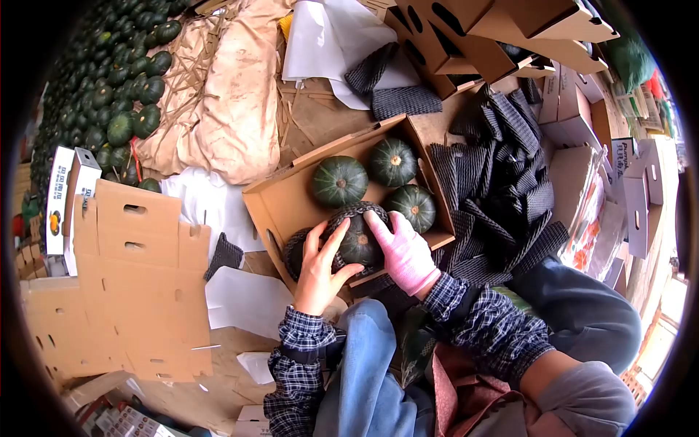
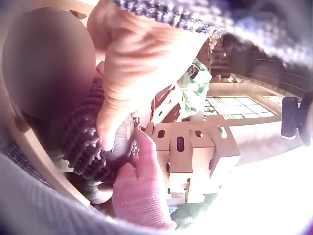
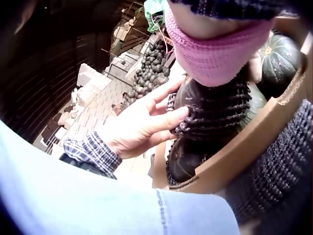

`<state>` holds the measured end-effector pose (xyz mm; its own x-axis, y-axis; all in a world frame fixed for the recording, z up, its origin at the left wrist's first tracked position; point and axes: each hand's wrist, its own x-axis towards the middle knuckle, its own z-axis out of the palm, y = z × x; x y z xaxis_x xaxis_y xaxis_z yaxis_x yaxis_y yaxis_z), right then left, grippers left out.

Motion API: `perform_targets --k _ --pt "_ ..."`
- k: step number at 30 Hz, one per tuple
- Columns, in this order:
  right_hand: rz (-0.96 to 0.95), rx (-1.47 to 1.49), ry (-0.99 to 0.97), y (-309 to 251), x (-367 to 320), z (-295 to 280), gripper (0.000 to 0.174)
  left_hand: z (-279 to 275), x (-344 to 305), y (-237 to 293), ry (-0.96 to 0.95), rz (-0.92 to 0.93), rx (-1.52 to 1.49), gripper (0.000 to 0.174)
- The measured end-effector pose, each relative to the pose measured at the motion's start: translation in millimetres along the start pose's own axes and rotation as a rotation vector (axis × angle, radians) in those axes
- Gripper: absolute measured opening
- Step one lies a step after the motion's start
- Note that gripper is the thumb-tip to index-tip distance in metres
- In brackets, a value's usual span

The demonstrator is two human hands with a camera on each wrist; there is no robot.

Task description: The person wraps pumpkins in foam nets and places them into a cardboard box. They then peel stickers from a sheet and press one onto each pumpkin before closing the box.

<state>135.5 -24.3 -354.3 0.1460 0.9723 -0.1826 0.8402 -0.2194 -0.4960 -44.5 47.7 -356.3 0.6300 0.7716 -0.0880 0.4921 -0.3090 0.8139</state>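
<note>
Both hands hold a dark green squash (image 1: pixel 362 244) with a black foam net sleeve (image 3: pixel 217 115) stretched partly around it. My bare left hand (image 1: pixel 317 269) curls its fingers over the left side, its thumb at the near side. From the right, my right hand (image 1: pixel 404 251), in a pink glove, grips the squash and net. The squash is over the near side of a shallow cardboard box (image 1: pixel 280 207). Bare squashes (image 1: pixel 340 180) sit behind it in the box. Another netted squash (image 3: pixel 183 161) lies at the near left corner, partly hidden by my left hand.
Loose black foam nets (image 1: pixel 502 197) pile up right of the box. A flattened carton (image 1: pixel 138 291) lies at left, near white sheets (image 1: pixel 247 298). A large squash heap (image 1: pixel 102 87) fills the far left. Open cartons (image 1: pixel 495 44) stand at the back right.
</note>
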Motion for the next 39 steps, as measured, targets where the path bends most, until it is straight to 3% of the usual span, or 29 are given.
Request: perform_targets --k 7,12,17,19,21,23,25,26,27,29,31,33,35,36,37,39 --pt "0.129 0.174 -0.170 5 16 -8 0.072 -10 16 -21 -0.136 -0.031 -0.236 0.098" --pt "0.003 0.267 -0.038 17 7 5 0.077 -10 17 -25 -0.201 0.003 -0.204 0.107" --pt "0.010 0.353 -0.024 5 12 2 0.071 -29 10 -2 -0.212 -0.004 -0.121 0.121" --pt "-0.067 0.674 0.204 -14 23 6 0.067 -54 13 4 -0.147 0.062 0.117 0.123" --pt "0.181 1.072 -0.020 -34 42 13 0.068 -78 24 -2 -0.024 0.113 0.342 0.117" --pt "0.297 1.305 -0.079 -47 68 40 0.068 -88 36 -29 0.044 0.169 0.534 0.115" --pt "0.316 1.521 -0.140 -45 83 72 0.067 -91 40 -54 0.051 0.160 0.525 0.116" --pt "0.283 1.382 -0.180 -47 82 75 0.065 -90 39 -57 0.049 0.152 0.565 0.113" --pt "0.398 1.367 -0.247 -50 79 71 0.063 -88 34 -60 -0.020 0.145 0.564 0.113" --pt "0.448 1.528 -0.240 -42 75 83 0.063 -83 29 -68 -0.035 0.189 0.600 0.111" --pt "0.491 1.487 -0.239 -44 80 84 0.060 -84 39 -65 -0.025 0.211 0.721 0.108" --pt "0.486 1.397 -0.242 -51 89 88 0.055 -74 52 -81 -0.100 0.008 0.869 0.085" --pt "0.342 0.850 -0.343 -49 97 83 0.049 -60 59 -91 -0.081 -0.065 0.876 0.074" --pt "0.342 0.846 -0.333 -44 96 78 0.049 -54 61 -92 -0.074 -0.106 0.901 0.061" --pt "0.257 0.907 -0.327 -35 92 70 0.046 -48 57 -93 -0.070 -0.096 0.896 0.061" --pt "0.003 0.862 -0.207 -12 72 36 0.034 -43 56 -79 0.006 -0.199 1.036 0.092"
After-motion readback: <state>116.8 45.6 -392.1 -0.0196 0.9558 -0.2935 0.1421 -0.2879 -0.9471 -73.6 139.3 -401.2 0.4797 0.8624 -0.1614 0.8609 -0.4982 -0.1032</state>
